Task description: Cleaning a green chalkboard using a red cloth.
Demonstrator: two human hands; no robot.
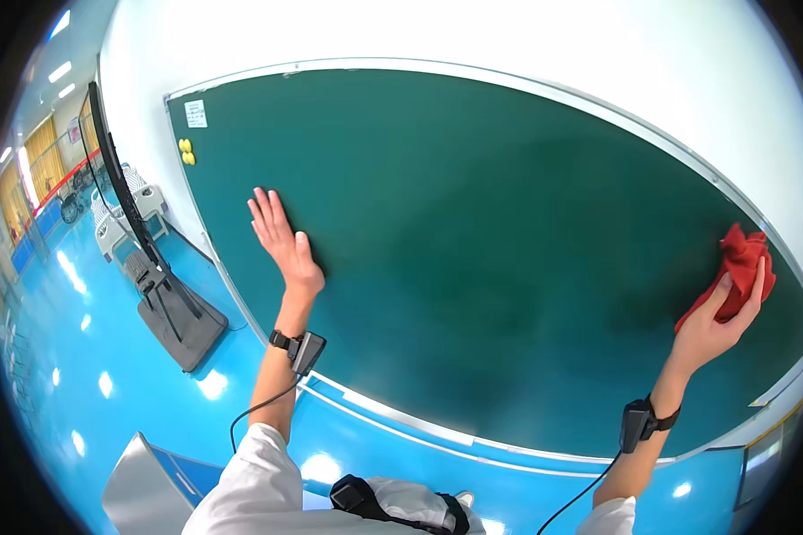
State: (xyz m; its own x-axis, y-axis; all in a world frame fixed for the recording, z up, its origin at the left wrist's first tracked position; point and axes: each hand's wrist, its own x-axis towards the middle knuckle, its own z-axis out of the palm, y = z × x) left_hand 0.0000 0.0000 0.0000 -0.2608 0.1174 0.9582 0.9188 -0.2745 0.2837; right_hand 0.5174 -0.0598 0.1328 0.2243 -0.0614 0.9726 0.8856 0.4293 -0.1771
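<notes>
Paper notice, small, white and rectangular, sits at the green chalkboard's ten o'clock corner; right hand grips a crumpled red cloth, left hand lies flat, fingers spread.

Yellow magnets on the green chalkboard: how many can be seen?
2. Both sit close together near the chalkboard's upper left corner, one yellow magnet just above the other yellow magnet, below a small white paper. None appear elsewhere.

Matt board, soft cloth, glossy floor

The green chalkboard looks matt and smooth inside a pale metal frame; the red cloth under the right hand is soft and crumpled; the blue floor on the left shines glossy.
</notes>
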